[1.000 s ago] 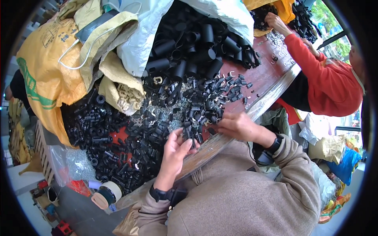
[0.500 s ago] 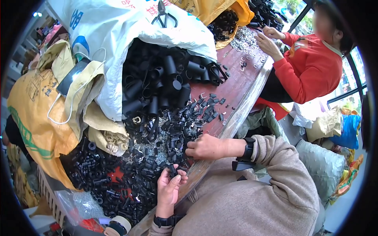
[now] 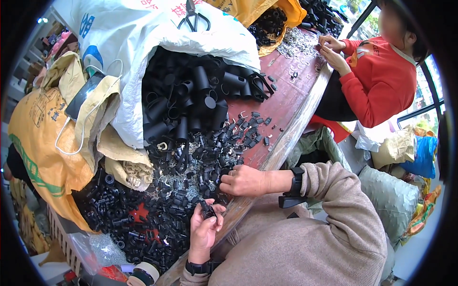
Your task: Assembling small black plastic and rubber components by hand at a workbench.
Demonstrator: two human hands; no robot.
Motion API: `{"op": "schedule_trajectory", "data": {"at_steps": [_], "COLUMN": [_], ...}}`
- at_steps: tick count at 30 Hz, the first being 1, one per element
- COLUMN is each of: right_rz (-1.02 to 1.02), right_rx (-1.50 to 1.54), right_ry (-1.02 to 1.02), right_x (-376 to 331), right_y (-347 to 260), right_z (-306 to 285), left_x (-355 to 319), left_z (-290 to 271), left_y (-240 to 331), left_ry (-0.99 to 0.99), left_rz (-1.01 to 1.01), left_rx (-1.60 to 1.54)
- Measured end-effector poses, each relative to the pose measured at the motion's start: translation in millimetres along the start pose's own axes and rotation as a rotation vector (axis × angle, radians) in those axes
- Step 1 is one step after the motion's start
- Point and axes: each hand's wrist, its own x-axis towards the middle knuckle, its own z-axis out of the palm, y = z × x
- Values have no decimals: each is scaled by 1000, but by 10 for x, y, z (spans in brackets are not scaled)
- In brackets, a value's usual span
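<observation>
My left hand (image 3: 204, 231) is closed around a small black plastic part (image 3: 207, 209), held between thumb and fingers at the table's near edge. Just right of it, my right hand (image 3: 245, 181) rests with curled fingers at the edge of the heap. Its fingertips are pressed together and partly hidden, so what they hold cannot be made out. A heap of small black plastic clips (image 3: 205, 164) spreads in front of both hands. Mixed into it are small silvery metal pieces (image 3: 183, 183). Further left lie black ring-shaped parts (image 3: 107, 200).
A white sack (image 3: 129, 57) spills black tubes (image 3: 200, 78); scissors (image 3: 194, 19) lie on it. An orange sack (image 3: 52, 138), a phone (image 3: 85, 97) with a white cable and a tape roll (image 3: 144, 275) sit leftward. A co-worker in red (image 3: 377, 81) handles metal hooks (image 3: 296, 45) across the wooden edge (image 3: 298, 126).
The black part in my left hand has turned and more of it shows. My right hand has shifted slightly left. The co-worker's hands have come closer together.
</observation>
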Motion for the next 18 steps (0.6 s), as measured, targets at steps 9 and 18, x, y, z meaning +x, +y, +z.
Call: {"op": "schedule_trajectory", "data": {"at_steps": [9, 18], "right_rz": [33, 125], "right_rx": [56, 244], "right_ry": [-18, 61], "right_x": [-26, -115], "right_y": [44, 115], "right_z": [-43, -125], "left_x": [9, 2], "left_z": [50, -10], "left_y": [-24, -89], "left_ry": [52, 162], "left_rz": [13, 50], "left_rx": [9, 205]}}
